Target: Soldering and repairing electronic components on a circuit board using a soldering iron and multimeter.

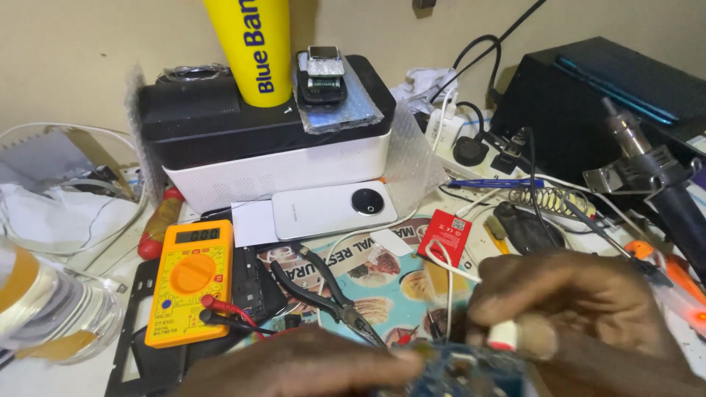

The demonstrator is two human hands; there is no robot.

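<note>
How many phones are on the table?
3. A white phone lies face down in front of the black and white box. Two small dark phones are stacked on top of that box. More may be hidden under the clutter.

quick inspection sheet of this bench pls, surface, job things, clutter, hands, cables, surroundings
surface: table crowded, printed sheet under the work
job's things: blue circuit board at both hands
clutter: yellow multimeter, pliers, white phone, red card
grippers: left hand touches the board; right hand pinches a small white-and-red part, blurred
cables: white cable runs to the right hand; plugs in power strip
surroundings: black-and-white box, beige wall
</note>
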